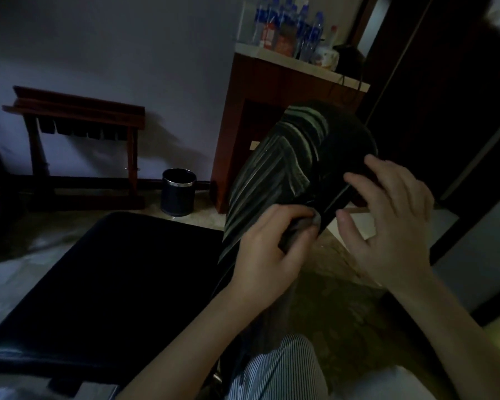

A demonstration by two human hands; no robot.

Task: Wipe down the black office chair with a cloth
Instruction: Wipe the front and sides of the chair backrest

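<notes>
Head view, dim light, detail in the shadows is poor.

Left hand (272, 238): fingers curled round a bunched grey cloth (302, 226), pinning it against the side edge of the black office chair (338, 145), low on the ribbed backrest (272, 180). The cloth is gathered into a small wad. This probably concentrates pressure on the narrow edge seam rather than the broad face.

Right hand (393, 220): fingers straight and spread, holding nothing. Its fingertips lie on the dark rear of the backrest, just right of and beyond the left hand. The thumb sits apart below them, off the chair. Likely a brace, so the chair does not swivel or tip away as the cloth pushes.

Seat (113, 284): left of and below the left hand, with no cloth on it. Whether it has been wiped cannot be told.

Surroundings: a black waste bin (178, 192) stands on the floor beyond the left hand. A counter (300, 63) carrying plastic bottles (289, 27) is well beyond both hands. Striped trousers (272, 370) show near the left forearm.

Risk, as judged: the wad slipping off the edge mid-stroke.
</notes>
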